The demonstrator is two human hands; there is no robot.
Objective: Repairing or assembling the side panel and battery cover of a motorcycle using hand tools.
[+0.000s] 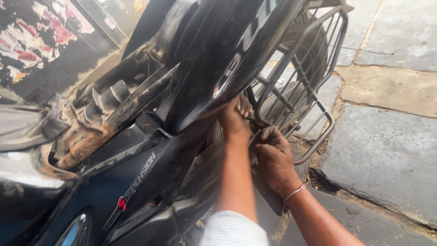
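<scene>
Working view: looking down at a motorcycle tipped close to the camera, both hands reaching in at its rear side.
Side panel (136,177): glossy dark plastic at the left, likely smooth and slippery, and flexing if pressed; no good place to grip.
Rusty frame tube (98,136): stiff, rough metal, running diagonally above the panel.
Tail cowl (214,59): black, shiny, curving over the hands.
Left hand (234,119): reaching up under the cowl's lower edge, fingers curled and pressed together around something hidden there; what it is gripping I cannot tell.
Right hand (273,157): just beside the left, fingers bent and closing on the lower bar of the guard.
Wire guard (302,86): grey metal grid bolted at the rear wheel, probably rigid and fairly light; its thick outer bars are offering the surest hold.
Stone paving (387,150): lying at the right, cracked and uneven.
</scene>
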